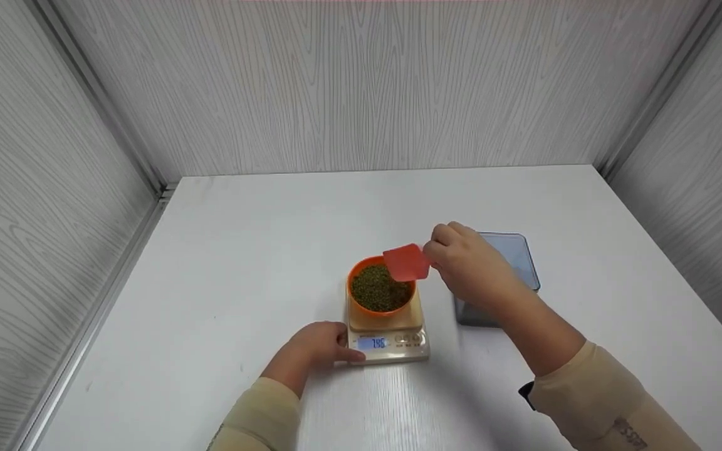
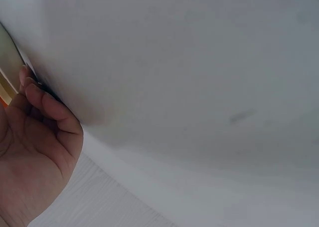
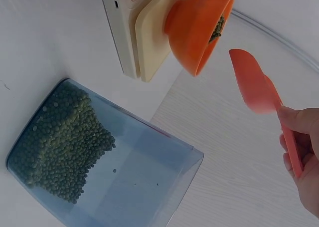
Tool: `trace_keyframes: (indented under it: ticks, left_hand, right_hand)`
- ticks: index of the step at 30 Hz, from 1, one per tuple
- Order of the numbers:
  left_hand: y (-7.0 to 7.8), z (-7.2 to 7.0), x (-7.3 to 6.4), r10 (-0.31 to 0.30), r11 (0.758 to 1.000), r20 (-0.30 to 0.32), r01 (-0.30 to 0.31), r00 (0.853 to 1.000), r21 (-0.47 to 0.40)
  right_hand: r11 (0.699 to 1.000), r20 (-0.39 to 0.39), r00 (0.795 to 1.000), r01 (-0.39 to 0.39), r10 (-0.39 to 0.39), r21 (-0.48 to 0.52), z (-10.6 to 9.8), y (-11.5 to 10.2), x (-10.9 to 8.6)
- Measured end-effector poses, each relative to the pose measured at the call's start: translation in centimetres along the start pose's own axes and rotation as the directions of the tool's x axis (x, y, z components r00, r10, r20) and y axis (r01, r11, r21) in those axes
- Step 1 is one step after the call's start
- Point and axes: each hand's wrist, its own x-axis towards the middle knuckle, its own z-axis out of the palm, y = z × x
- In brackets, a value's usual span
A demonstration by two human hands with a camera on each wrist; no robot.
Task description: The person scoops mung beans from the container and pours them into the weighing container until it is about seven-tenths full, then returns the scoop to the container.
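Observation:
An orange bowl (image 1: pixel 381 307) of small green beans (image 1: pixel 375 289), likely mung beans, stands on the kitchen scale (image 1: pixel 392 354). My left hand (image 1: pixel 317 344) grips the scale's front left corner, thumb along the front edge beside the lit display. In the left wrist view its fingers (image 2: pixel 47 102) curl against the scale's side. My right hand (image 1: pixel 470 263) holds a red scoop (image 1: pixel 407 263) by its handle. The scoop is over the bowl's right side, above the rim and apart from it. In the right wrist view the scoop (image 3: pixel 254 85) is tilted; its inside is hidden.
Right of the scale stands a clear bluish container (image 1: pixel 514 254), partly behind my right forearm. The right wrist view shows green beans (image 3: pixel 65 142) heaped at its bottom. The white table (image 1: pixel 242 250) is bounded by grey wood-grain panels (image 1: pixel 361 88) at the back and sides.

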Motion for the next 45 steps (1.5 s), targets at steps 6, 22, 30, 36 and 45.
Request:
trace_keyframes:
  ticks: [6, 22, 30, 36, 45]
  left_hand:
    - [-0.1, 0.2, 0.3, 0.018, 1.0, -0.007, -0.018, 1.0, 0.004]
    - [-0.5, -0.1, -0.1, 0.028, 1.0, -0.029, -0.028, 0.999, -0.009]
    - [-0.1, 0.1, 0.3, 0.004, 1.0, -0.006, -0.004, 1.0, -0.013]
    - [0.3, 0.4, 0.4, 0.028, 1.0, -0.009, -0.028, 1.0, 0.0]
    - [-0.1, 0.2, 0.2, 0.033, 0.999, -0.016, -0.033, 0.999, 0.008]
  right_hand:
    - [1.0, -0.019, 1.0, 0.004, -0.004, -0.01, 0.0, 0.3, -0.3]
    - [0.904, 0.163, 0.934, -0.351, 0.319, 0.244, -1.9, 4.7, -2.2]
    - [0.85, 0.213, 0.876, -0.475, 0.432, 0.227, -5.2, 7.9, -4.5]
    - [0.839, 0.261, 0.827, -0.536, 0.499, 0.094, -5.9, 9.1, -5.6]
    - [0.858, 0.442, 0.779, -0.512, 0.445, 0.04, -1.9, 8.2, -4.6]
